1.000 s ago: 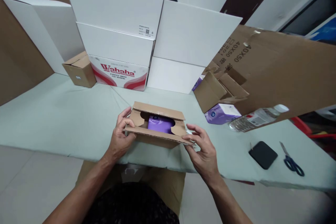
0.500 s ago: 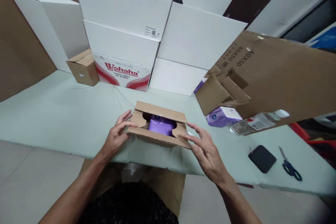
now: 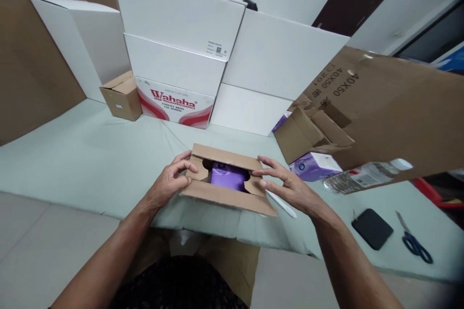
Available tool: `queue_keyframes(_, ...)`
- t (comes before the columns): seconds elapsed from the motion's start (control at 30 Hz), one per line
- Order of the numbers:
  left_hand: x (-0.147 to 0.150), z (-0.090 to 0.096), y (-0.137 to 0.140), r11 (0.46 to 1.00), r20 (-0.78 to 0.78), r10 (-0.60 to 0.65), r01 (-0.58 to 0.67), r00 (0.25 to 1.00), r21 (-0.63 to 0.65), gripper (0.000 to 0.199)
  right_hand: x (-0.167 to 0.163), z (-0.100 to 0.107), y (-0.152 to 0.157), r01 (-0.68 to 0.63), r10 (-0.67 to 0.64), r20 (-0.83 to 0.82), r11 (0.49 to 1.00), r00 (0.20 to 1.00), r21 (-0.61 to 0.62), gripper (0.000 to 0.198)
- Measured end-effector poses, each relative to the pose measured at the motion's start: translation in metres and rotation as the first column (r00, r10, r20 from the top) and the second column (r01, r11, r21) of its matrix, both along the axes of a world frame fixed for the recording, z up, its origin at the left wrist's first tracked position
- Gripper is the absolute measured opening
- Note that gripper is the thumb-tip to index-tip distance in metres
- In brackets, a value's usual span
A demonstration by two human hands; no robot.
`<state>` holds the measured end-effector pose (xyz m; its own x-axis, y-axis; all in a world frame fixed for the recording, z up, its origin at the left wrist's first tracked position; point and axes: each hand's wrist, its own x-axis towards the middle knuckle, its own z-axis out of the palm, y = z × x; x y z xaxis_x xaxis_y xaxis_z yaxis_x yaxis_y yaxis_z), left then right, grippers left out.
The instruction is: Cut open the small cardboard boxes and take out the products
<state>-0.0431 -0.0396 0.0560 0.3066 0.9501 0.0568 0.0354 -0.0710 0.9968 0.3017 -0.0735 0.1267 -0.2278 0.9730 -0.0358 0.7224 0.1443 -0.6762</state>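
Note:
A small brown cardboard box [image 3: 232,200] stands near the table's front edge, its long flaps raised and spread. Its short end flaps with curved cut-outs are folded inward, and a purple pack [image 3: 229,177] shows between them. My left hand [image 3: 170,177] is at the left end, index finger over the end flap and thumb by the near flap, fingers apart. At the right end, my right hand [image 3: 286,184] has its fingers stretched and spread, their tips at the right end flap. A slim white object [image 3: 282,203] lies beneath my right hand, partly hidden.
Scissors [image 3: 413,241] and a flat black item [image 3: 372,228] lie at right. Behind them are a plastic bottle [image 3: 362,177], a purple-and-white carton [image 3: 314,166] and an open cardboard box [image 3: 299,136]. White boxes [image 3: 177,58] wall the back; a closed brown box [image 3: 125,101] stands left.
The near long flap has tilted outward, toward me. My right fingers have moved inward over the right end flap, and more of the slim white object shows. The view has shifted slightly.

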Motion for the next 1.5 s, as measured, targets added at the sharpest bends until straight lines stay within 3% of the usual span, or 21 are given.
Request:
queue_keyframes(0.1, -0.003, -0.002, -0.002, 0.997, -0.071, -0.061, 0.064, 0.996, 0.041, 0.051, -0.002, -0.005, 0.004, -0.028, 0.025, 0.034, 0.995, 0.999, 0.091, 0.054)
queue_keyframes(0.23, -0.004, -0.002, -0.005, 0.991, -0.178, -0.076, 0.094, 0.981, 0.097, 0.064, -0.008, -0.015, 0.017, 0.029, -0.046, 0.099, 0.985, 0.994, 0.168, 0.058)
queue_keyframes(0.33, -0.002, 0.001, -0.008, 0.984, -0.257, -0.068, 0.107, 0.964, 0.145, 0.066, -0.015, -0.021, 0.032, 0.088, -0.111, 0.230, 0.990, 0.967, 0.109, 0.072)
queue_keyframes(0.47, -0.001, 0.010, -0.013, 0.960, -0.384, -0.028, 0.132, 0.923, 0.247, 0.065, -0.031, -0.011, 0.041, 0.074, -0.054, 0.454, 0.997, 0.889, -0.025, 0.083)
queue_keyframes(0.53, -0.002, 0.015, -0.013, 0.909, -0.471, -0.038, 0.226, 0.882, 0.350, 0.065, -0.042, -0.002, 0.038, 0.081, -0.042, 0.548, 0.996, 0.835, -0.047, 0.086)
queue_keyframes(0.63, -0.003, 0.024, -0.008, 0.759, -0.608, -0.066, 0.435, 0.791, 0.484, 0.063, -0.060, 0.010, 0.030, 0.129, -0.084, 0.676, 0.992, 0.732, -0.016, 0.087)
queue_keyframes(0.7, 0.000, 0.031, -0.001, 0.677, -0.679, -0.072, 0.536, 0.730, 0.505, 0.060, -0.071, 0.014, 0.027, 0.160, -0.118, 0.731, 0.987, 0.672, 0.012, 0.077)
queue_keyframes(0.77, 0.007, 0.038, 0.008, 0.635, -0.739, -0.068, 0.600, 0.671, 0.486, 0.052, -0.076, 0.018, 0.026, 0.178, -0.133, 0.752, 0.984, 0.646, 0.021, 0.062)
queue_keyframes(0.83, 0.015, 0.045, 0.016, 0.621, -0.786, -0.054, 0.637, 0.615, 0.456, 0.038, -0.071, 0.019, 0.027, 0.188, -0.158, 0.711, 0.981, 0.686, 0.037, 0.054)
queue_keyframes(0.93, 0.023, 0.053, 0.022, 0.611, -0.818, 0.006, 0.645, 0.575, 0.458, 0.023, -0.044, 0.018, 0.028, 0.212, -0.237, 0.466, 0.971, 0.852, 0.106, 0.051)
queue_keyframes(1.03, 0.021, 0.054, 0.017, 0.628, -0.759, 0.112, 0.546, 0.641, 0.554, 0.017, -0.007, 0.007, 0.027, 0.241, -0.246, 0.073, 0.968, 0.967, 0.068, 0.048)
queue_keyframes(1.1, 0.016, 0.049, 0.008, 0.659, -0.670, 0.229, 0.394, 0.706, 0.640, 0.015, 0.012, -0.004, 0.024, 0.274, -0.275, -0.141, 0.961, 0.951, -0.028, 0.054)
queue_keyframes(1.2, 0.005, 0.034, -0.005, 0.726, -0.525, 0.418, 0.074, 0.742, 0.683, 0.029, 0.025, -0.025, 0.020, 0.315, -0.356, -0.285, 0.932, 0.890, -0.181, 0.066)
queue_keyframes(1.27, -0.001, 0.019, -0.012, 0.796, -0.455, 0.487, -0.164, 0.746, 0.582, 0.050, 0.025, -0.037, 0.017, 0.302, -0.369, -0.320, 0.923, 0.873, -0.240, 0.070)
queue_keyframes(1.33, -0.006, 0.003, -0.015, 0.876, -0.410, 0.464, -0.337, 0.785, 0.346, 0.066, 0.022, -0.047, 0.015, 0.290, -0.364, -0.337, 0.923, 0.868, -0.251, 0.071)
queue_keyframes(1.43, -0.010, -0.018, -0.014, 0.933, -0.280, 0.345, -0.359, 0.896, 0.000, 0.070, 0.020, -0.055, 0.013, 0.296, -0.346, -0.325, 0.935, 0.880, -0.194, 0.069)
queue_keyframes(1.5, -0.013, -0.026, -0.010, 0.948, -0.176, 0.287, -0.305, 0.942, -0.086, 0.067, 0.019, -0.055, 0.012, 0.313, -0.332, -0.253, 0.943, 0.909, -0.112, 0.063)
